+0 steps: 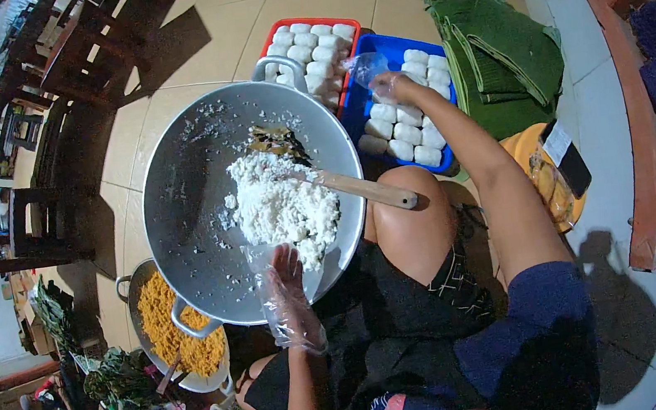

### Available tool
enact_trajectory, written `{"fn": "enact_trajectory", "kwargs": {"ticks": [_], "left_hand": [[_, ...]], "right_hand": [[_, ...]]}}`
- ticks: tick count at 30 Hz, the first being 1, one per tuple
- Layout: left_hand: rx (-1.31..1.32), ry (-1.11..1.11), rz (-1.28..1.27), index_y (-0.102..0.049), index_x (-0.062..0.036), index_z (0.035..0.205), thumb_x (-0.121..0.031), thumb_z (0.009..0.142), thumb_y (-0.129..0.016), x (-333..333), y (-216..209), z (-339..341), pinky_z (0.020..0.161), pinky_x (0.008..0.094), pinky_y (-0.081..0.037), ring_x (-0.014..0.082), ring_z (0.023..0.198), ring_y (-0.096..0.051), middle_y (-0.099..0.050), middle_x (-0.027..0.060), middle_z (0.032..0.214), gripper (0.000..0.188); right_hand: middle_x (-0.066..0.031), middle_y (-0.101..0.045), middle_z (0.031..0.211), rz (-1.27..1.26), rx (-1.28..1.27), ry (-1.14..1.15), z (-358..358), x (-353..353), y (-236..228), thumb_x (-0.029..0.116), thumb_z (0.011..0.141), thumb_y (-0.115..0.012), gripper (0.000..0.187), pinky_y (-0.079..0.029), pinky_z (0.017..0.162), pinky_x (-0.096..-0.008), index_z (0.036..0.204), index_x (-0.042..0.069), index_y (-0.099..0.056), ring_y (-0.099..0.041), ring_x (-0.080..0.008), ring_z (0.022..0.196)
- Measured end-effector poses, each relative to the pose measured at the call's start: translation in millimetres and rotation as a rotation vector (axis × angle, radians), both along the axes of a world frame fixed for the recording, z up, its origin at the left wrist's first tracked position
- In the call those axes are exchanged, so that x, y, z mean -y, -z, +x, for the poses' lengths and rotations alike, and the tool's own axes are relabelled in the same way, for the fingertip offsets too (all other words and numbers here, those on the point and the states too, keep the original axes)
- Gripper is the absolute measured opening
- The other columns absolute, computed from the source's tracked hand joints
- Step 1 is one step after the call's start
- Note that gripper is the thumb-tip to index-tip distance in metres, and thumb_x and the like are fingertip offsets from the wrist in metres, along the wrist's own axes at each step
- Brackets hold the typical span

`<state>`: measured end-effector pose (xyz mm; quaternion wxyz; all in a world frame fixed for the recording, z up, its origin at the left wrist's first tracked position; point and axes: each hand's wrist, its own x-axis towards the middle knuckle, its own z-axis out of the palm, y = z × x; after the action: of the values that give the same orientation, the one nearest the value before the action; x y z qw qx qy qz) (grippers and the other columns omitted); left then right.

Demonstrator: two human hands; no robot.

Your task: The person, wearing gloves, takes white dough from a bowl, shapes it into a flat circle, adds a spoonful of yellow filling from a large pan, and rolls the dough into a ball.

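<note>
A large grey metal pan [168, 143] with side handles holds a mound of white rice [281, 199]. A wooden-handled utensil [368, 189] is stuck in the rice, its handle resting across the pan's right rim. My left hand [288, 290], in a clear plastic glove, lies at the pan's near rim beside the rice, fingers stretched out and holding nothing visible. My right hand [387, 86], also gloved, reaches over the blue tray [399, 42], close to the white rice rolls [402, 132] lined up in it. Its fingers are blurred under the loose glove, so their grip is unclear.
A red tray [319, 23] of more white rolls touches the blue one. Dark leaves [277, 141] lie in the pan. A pan of orange shredded filling [163, 312] stands left. Right are folded green cloths [504, 54], an orange plate [542, 208] and a phone [567, 163].
</note>
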<state>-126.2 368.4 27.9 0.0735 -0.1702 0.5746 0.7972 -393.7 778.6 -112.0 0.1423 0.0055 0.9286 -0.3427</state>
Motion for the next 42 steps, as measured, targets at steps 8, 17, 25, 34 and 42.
{"fn": "enact_trajectory", "kwargs": {"ticks": [8,17,25,34,42], "left_hand": [[-0.439,0.311,-0.426,-0.038,0.0036,0.129,-0.048,0.076,-0.065,-11,-41,12,0.103,0.0384,-0.031,0.0306,0.122,-0.042,-0.045,0.0194,0.129,0.079],[-0.543,0.611,-0.537,-0.052,-0.0046,0.117,-0.017,0.076,-0.069,-57,-60,8,0.086,0.0371,-0.046,0.0286,0.1,-0.057,-0.058,0.017,0.108,0.047],[-0.856,0.105,-0.703,-0.061,-0.0079,0.096,-0.013,0.072,-0.07,34,-27,38,0.073,0.0388,-0.048,0.0283,0.082,-0.061,-0.062,0.0116,0.092,0.027],[-0.317,-0.846,-0.804,-0.055,0.0036,0.107,-0.018,0.085,-0.06,209,-9,-10,0.087,0.0332,-0.042,0.0217,0.095,-0.057,-0.061,0.0129,0.101,0.031],[-0.362,-0.805,-0.629,-0.052,0.0034,0.115,-0.009,0.082,-0.062,266,65,-5,0.086,0.0321,-0.044,0.0214,0.099,-0.057,-0.059,0.0152,0.112,0.037]], "right_hand": [[-0.0146,-0.027,0.143,-1.219,-0.272,0.233,93,124,-138,0.016,0.095,-0.04,0.05,-0.024,0.107,-0.0271,0.14,0.003,-0.022,-0.032,-0.0197,0.129],[-0.0088,-0.028,0.143,-1.366,-0.01,0.188,209,242,-177,0.022,0.096,-0.038,0.048,-0.019,0.109,-0.0345,0.139,0.004,-0.026,-0.028,-0.0195,0.131],[-0.0105,-0.038,0.137,-0.743,-0.159,-0.083,152,272,-88,0.029,0.093,-0.046,0.049,-0.025,0.106,-0.0379,0.135,0.007,-0.035,-0.036,-0.0225,0.126],[-0.0126,-0.063,0.091,0.255,-0.778,-0.491,74,316,8,0.028,0.085,-0.057,0.028,-0.048,0.076,-0.036,0.097,0.003,-0.061,-0.059,-0.0267,0.088],[-0.0036,-0.063,0.089,-0.572,0.171,-0.221,140,399,-64,0.019,0.085,-0.061,0.019,-0.049,0.071,-0.0306,0.094,0.002,-0.062,-0.058,-0.0132,0.08]]}}
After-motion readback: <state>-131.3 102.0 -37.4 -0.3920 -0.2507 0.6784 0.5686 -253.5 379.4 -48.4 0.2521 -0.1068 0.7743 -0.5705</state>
